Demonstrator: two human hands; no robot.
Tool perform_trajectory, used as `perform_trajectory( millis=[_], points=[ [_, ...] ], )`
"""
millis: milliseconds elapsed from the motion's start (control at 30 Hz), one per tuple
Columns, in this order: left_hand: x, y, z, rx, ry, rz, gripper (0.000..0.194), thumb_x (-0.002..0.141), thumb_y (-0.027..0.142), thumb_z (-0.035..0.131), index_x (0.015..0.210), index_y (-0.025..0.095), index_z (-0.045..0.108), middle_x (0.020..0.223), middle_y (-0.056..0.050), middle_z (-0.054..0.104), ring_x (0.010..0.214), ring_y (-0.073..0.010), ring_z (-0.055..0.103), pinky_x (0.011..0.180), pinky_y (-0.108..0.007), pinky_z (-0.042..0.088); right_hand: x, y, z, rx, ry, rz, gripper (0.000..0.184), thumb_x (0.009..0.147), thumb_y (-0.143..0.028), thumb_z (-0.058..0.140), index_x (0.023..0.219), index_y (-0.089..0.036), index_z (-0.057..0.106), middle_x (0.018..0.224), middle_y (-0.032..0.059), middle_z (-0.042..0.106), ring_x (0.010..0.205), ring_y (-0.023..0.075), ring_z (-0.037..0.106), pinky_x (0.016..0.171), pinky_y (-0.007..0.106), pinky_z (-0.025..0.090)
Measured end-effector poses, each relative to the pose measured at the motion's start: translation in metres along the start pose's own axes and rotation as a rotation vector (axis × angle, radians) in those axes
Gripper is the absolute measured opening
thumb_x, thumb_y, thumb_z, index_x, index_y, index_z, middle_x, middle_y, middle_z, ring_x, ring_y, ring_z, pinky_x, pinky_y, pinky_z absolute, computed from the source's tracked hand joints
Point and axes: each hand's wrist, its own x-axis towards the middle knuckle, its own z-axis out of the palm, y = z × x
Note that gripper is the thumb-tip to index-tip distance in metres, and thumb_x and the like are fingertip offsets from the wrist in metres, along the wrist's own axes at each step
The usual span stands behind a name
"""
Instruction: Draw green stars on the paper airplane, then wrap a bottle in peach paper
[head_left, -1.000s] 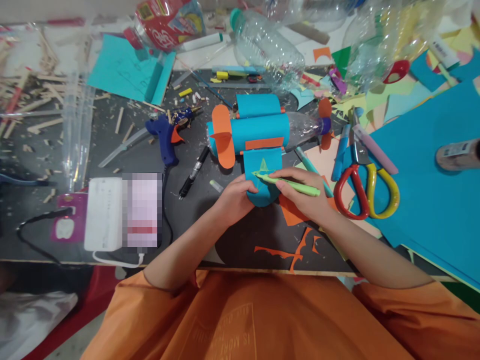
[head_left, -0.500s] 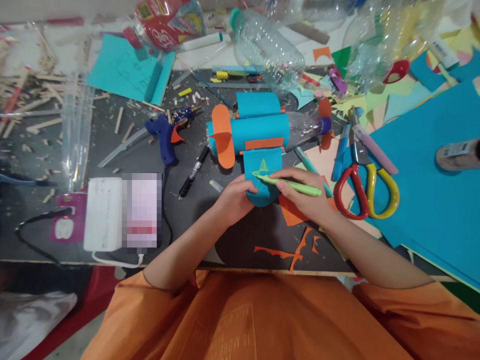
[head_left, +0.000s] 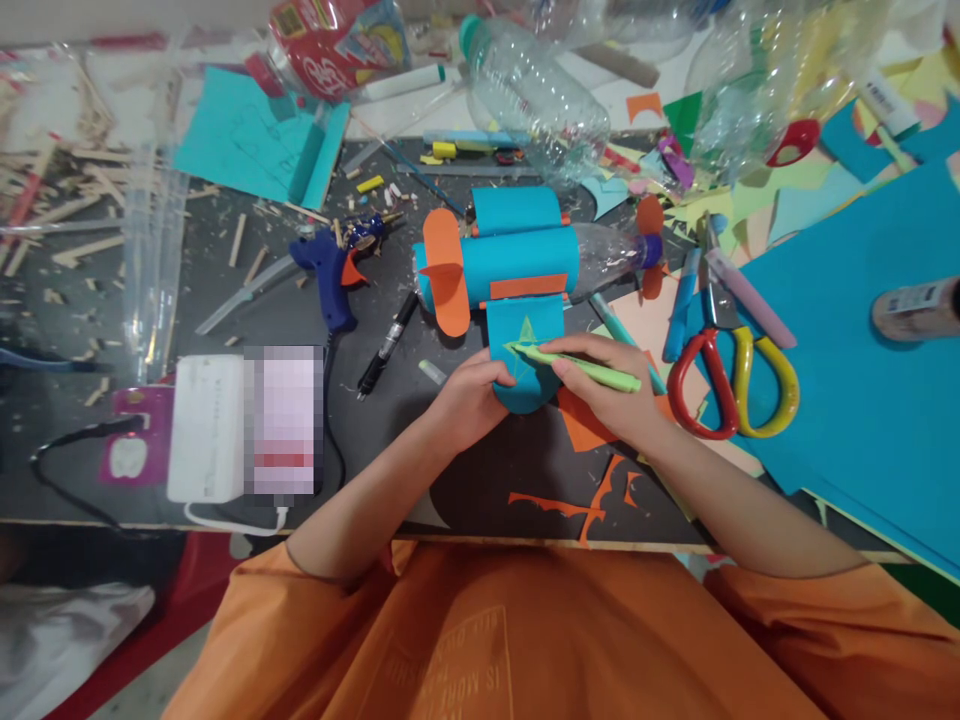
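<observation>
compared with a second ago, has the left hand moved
No: the left hand holds the blue wing at the same spot, no visible shift against the black pen.

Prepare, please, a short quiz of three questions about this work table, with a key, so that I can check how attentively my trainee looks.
1. Which shape is drawn on the blue wing nearest the person? A. circle; B. star; C. heart
2. True or false: the left hand holds the green marker.
3. Fill in: the scissors have one red handle and one ____ handle.

Key:
1. B, the star.
2. False; the right hand holds it, while the left hand grips the wing.
3. yellow
</observation>
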Motion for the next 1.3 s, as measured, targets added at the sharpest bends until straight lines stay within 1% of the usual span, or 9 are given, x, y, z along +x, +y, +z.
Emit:
perform_trajectory(
  millis=[133, 300, 433, 567, 667, 833, 1067, 1200, 1300],
  points=[
    [-0.0007, -0.0001, 0.0007, -0.004, 0.002, 0.006, 0.020, 0.055, 0.008, 0.060, 0.072, 0.014, 0.069, 0.070, 0.000, 0.067, 0.062, -0.0114, 0.056, 0.061, -0.025, 0.045, -0.0010, 0.0012, 0.0009, 0.017, 0.004, -0.002, 0.022, 0.093, -0.039, 0.063, 0.092, -0.023, 0.078, 0.092, 0.0045, 0.080, 0.079, 0.0183, 0.074, 0.066, 0.029, 0.059],
    [-0.0006, -0.0002, 0.0012, -0.011, 0.018, 0.000, 0.025, 0.054, 0.008, 0.060, 0.076, 0.014, 0.070, 0.072, -0.001, 0.069, 0.062, -0.0112, 0.057, 0.060, -0.025, 0.045, -0.0017, 0.0018, 0.0006, 0.031, 0.012, -0.008, 0.018, 0.093, -0.035, 0.064, 0.092, -0.023, 0.078, 0.090, 0.0041, 0.080, 0.078, 0.0177, 0.074, 0.064, 0.028, 0.058],
    [-0.0007, 0.0004, 0.0023, -0.021, 0.016, -0.003, 0.022, 0.053, 0.009, 0.061, 0.073, 0.014, 0.069, 0.068, -0.001, 0.068, 0.060, -0.0116, 0.058, 0.059, -0.024, 0.045, -0.0013, 0.0001, -0.0011, -0.016, 0.015, 0.025, 0.022, 0.092, -0.039, 0.063, 0.091, -0.023, 0.078, 0.087, 0.0044, 0.080, 0.072, 0.0182, 0.072, 0.059, 0.029, 0.057],
    [-0.0010, 0.0005, 0.0029, -0.016, 0.014, -0.003, 0.023, 0.052, 0.010, 0.063, 0.073, 0.014, 0.071, 0.070, 0.000, 0.070, 0.061, -0.0115, 0.058, 0.061, -0.024, 0.046, -0.0008, -0.0020, -0.0020, -0.019, 0.036, 0.013, 0.019, 0.092, -0.035, 0.063, 0.091, -0.022, 0.077, 0.083, 0.0038, 0.079, 0.068, 0.0167, 0.071, 0.056, 0.027, 0.055],
    [-0.0008, -0.0002, 0.0015, -0.007, 0.003, -0.003, 0.023, 0.053, 0.010, 0.063, 0.074, 0.015, 0.072, 0.071, 0.000, 0.070, 0.063, -0.0120, 0.058, 0.063, -0.025, 0.047, -0.0005, -0.0026, -0.0015, -0.009, 0.042, 0.006, 0.018, 0.093, -0.032, 0.062, 0.091, -0.022, 0.077, 0.085, 0.0039, 0.080, 0.071, 0.0168, 0.072, 0.058, 0.027, 0.056],
    [-0.0002, -0.0016, -0.0014, 0.013, -0.002, -0.002, 0.024, 0.056, 0.010, 0.060, 0.077, 0.015, 0.070, 0.073, -0.001, 0.069, 0.065, -0.0123, 0.058, 0.064, -0.025, 0.046, 0.0000, -0.0020, -0.0016, -0.023, 0.043, 0.019, 0.017, 0.092, -0.032, 0.064, 0.090, -0.022, 0.077, 0.088, 0.0040, 0.080, 0.076, 0.0178, 0.073, 0.063, 0.028, 0.058],
    [-0.0013, -0.0001, 0.0014, 0.010, 0.027, -0.004, 0.022, 0.056, 0.008, 0.057, 0.074, 0.015, 0.068, 0.072, -0.001, 0.068, 0.065, -0.0118, 0.058, 0.063, -0.025, 0.046, -0.0003, -0.0012, -0.0015, 0.013, 0.025, 0.040, 0.016, 0.088, -0.033, 0.065, 0.084, -0.023, 0.077, 0.080, 0.0030, 0.079, 0.067, 0.0170, 0.071, 0.055, 0.027, 0.054],
    [-0.0018, 0.0007, 0.0017, 0.023, 0.034, -0.012, 0.021, 0.056, 0.008, 0.057, 0.073, 0.015, 0.067, 0.069, -0.001, 0.066, 0.062, -0.0120, 0.057, 0.061, -0.026, 0.045, -0.0008, -0.0016, -0.0012, 0.021, 0.014, 0.039, 0.017, 0.088, -0.032, 0.064, 0.083, -0.023, 0.077, 0.081, 0.0032, 0.079, 0.068, 0.0171, 0.071, 0.056, 0.028, 0.054],
    [-0.0013, 0.0002, 0.0008, 0.011, 0.042, -0.006, 0.020, 0.055, 0.008, 0.058, 0.073, 0.014, 0.067, 0.069, -0.001, 0.067, 0.061, -0.0118, 0.058, 0.061, -0.026, 0.046, -0.0008, -0.0019, -0.0021, 0.010, 0.012, 0.039, 0.017, 0.089, -0.033, 0.064, 0.086, -0.023, 0.078, 0.082, 0.0035, 0.079, 0.069, 0.0171, 0.070, 0.058, 0.028, 0.055]
  ],
)
